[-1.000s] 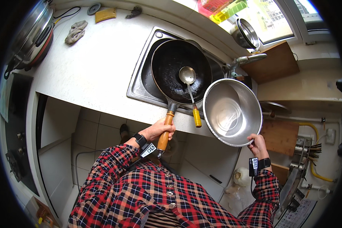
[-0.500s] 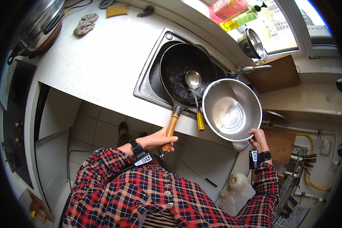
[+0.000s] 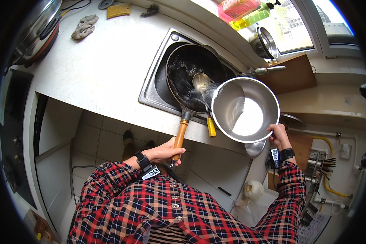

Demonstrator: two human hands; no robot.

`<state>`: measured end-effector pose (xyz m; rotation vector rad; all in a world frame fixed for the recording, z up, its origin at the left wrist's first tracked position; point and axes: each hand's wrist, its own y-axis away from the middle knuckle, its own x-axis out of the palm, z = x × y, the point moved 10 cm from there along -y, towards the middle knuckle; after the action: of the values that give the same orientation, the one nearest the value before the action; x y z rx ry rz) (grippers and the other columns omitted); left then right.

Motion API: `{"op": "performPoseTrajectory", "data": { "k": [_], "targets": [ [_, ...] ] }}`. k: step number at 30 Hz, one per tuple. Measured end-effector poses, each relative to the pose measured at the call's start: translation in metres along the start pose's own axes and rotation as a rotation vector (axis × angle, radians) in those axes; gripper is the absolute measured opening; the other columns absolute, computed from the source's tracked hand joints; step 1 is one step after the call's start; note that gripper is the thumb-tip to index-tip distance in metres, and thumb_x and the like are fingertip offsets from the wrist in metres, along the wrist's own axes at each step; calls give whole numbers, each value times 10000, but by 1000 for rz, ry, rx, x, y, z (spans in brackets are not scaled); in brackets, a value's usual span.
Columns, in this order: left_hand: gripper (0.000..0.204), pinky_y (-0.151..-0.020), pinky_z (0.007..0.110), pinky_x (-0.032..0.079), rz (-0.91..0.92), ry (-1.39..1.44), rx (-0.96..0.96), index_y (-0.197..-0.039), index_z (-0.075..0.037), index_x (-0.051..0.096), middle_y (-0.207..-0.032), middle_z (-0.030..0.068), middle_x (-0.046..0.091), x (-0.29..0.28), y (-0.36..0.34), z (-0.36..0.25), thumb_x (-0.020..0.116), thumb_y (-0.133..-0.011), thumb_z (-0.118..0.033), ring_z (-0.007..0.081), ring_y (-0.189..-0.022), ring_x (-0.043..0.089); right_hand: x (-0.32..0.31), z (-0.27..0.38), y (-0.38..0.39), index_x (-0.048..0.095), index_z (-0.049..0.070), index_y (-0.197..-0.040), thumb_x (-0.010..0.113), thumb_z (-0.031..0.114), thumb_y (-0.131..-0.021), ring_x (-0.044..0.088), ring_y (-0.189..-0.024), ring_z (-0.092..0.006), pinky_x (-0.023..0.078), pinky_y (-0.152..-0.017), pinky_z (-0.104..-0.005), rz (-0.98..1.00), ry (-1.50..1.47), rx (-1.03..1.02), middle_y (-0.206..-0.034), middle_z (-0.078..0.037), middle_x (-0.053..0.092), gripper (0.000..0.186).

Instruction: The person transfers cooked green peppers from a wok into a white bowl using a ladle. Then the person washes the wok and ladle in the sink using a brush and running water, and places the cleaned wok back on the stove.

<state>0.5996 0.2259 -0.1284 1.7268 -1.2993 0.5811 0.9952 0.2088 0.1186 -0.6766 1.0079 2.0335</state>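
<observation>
My left hand (image 3: 171, 151) is closed round the wooden handle (image 3: 180, 136) of a black wok (image 3: 181, 69), which rests over the steel sink (image 3: 150, 89). My right hand (image 3: 277, 134) grips the right rim of a steel bowl (image 3: 223, 110), tilted toward the wok, with clear water pouring from its left rim into it. A steel ladle (image 3: 200, 81) lies in the wok, its yellow handle (image 3: 211, 127) sticking out over the near rim. The faucet (image 3: 264, 70) stands behind the bowl.
On the white counter (image 3: 89, 69) are a grey cloth (image 3: 84, 26), a yellow sponge (image 3: 118, 11) and a dark scrubber (image 3: 149, 10). Steel cookware (image 3: 36, 28) sits far left. Bottles (image 3: 256, 10) and pots (image 3: 264, 42) are on the windowsill; a wooden board (image 3: 295, 77) leans beside the faucet.
My right hand has moved the bowl up and tilted it leftward; water now streams into the wok and spreads there. My left hand still holds the wok handle.
</observation>
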Motion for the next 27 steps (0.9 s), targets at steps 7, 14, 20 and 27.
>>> {"op": "performPoseTrajectory", "data": {
  "k": [7, 14, 20, 27],
  "targets": [
    [497, -533, 278, 584, 20, -7, -14, -1246, -58, 204, -799, 83, 565, 0, -3, 1, 587, -967, -209, 158, -627, 665, -4, 22, 3, 558, -55, -763, 586, -6, -693, 465, -367, -170, 346, -329, -273, -29, 39, 12, -581, -85, 531, 90],
    [523, -536, 272, 581, 36, -25, -1, -1269, -60, 194, -810, 88, 571, -1, -6, 2, 589, -965, -221, 157, -636, 668, -11, 45, 11, 564, -56, -778, 593, 11, -694, 480, -363, -172, 372, -333, -277, -86, 138, -38, -554, -84, 526, 111],
    [522, -538, 277, 577, 37, -20, -4, -1267, -63, 206, -815, 88, 569, -1, -8, 4, 596, -961, -225, 158, -638, 666, -19, 47, 17, 562, -53, -774, 581, 17, -707, 478, -358, -177, 379, -328, -282, -87, 133, -44, -563, -92, 529, 98],
    [490, -601, 340, 582, 15, 20, -32, -1260, -71, 235, -881, 84, 532, -3, -7, 4, 607, -951, -153, 191, -676, 644, -36, 9, 23, 574, -42, -725, 610, 20, -711, 490, -362, -192, 382, -321, -295, -22, -47, 2, -565, -97, 545, 73]
  ]
}}
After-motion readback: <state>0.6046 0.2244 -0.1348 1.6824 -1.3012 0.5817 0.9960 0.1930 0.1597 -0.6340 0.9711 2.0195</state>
